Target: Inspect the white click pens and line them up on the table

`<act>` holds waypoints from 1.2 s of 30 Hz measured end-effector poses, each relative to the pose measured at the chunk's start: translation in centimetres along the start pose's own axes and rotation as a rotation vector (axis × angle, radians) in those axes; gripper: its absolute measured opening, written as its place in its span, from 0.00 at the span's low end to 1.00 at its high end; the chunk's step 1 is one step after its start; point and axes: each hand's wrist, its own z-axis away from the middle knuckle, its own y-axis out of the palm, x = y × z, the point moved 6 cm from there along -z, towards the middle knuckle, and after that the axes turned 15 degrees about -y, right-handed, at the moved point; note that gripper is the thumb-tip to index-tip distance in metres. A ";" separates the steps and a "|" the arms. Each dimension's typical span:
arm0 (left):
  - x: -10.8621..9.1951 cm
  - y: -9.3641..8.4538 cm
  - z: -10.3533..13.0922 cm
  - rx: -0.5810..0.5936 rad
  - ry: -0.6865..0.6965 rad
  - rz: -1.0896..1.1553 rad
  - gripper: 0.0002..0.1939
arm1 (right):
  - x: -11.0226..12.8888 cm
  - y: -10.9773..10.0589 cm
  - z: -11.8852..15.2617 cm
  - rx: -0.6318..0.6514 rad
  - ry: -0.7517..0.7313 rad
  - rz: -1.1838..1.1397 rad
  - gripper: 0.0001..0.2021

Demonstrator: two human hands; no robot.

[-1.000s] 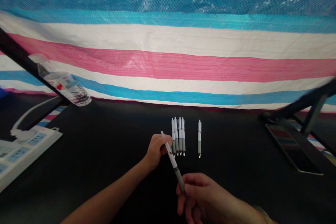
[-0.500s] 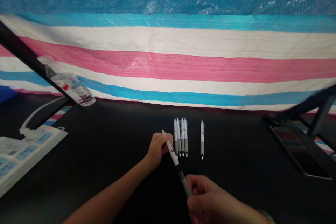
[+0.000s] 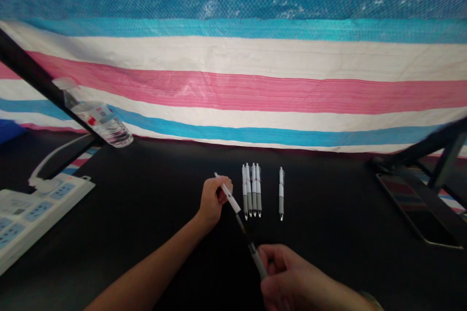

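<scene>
My left hand (image 3: 215, 199) pinches the white upper barrel (image 3: 230, 198) of a ballpoint pen, its clicker end pointing up and left. Closed round the pen's grey grip section (image 3: 259, 263) is my right hand (image 3: 282, 272), lower and nearer to me. A thin dark refill (image 3: 241, 225) bridges the gap between the two pen parts, which stand apart in one slanting line. Several white-and-grey pens (image 3: 251, 189) lie side by side just right of my left hand, tips toward me. One more pen (image 3: 281, 193) lies parallel, a little farther right.
On the black table (image 3: 328, 189) a white power strip (image 3: 44, 209) with a plugged-in cable lies at the left. A water bottle (image 3: 105, 124) is behind it, by a black bar. At the right, a phone (image 3: 416, 211) lies beside a black bracket (image 3: 434, 155). A striped sheet (image 3: 233, 92) hangs behind.
My left hand has moved up and left with the white barrel, widening the gap from the grey grip section. More of the refill shows now. My right hand has barely moved.
</scene>
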 end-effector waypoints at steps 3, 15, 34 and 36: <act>-0.1 -0.1 0.0 -0.018 -0.002 0.030 0.23 | 0.2 0.2 0.0 0.009 -0.001 0.010 0.20; 0.5 0.5 0.6 0.020 0.003 -0.022 0.24 | 0.9 0.6 0.0 0.015 -0.001 -0.005 0.19; 2.4 1.5 2.1 0.130 0.017 -0.206 0.24 | 1.2 0.4 -0.3 0.026 -0.061 0.021 0.23; 2.4 1.5 2.2 0.139 0.023 -0.205 0.24 | 1.2 0.4 -0.3 0.030 -0.070 0.020 0.25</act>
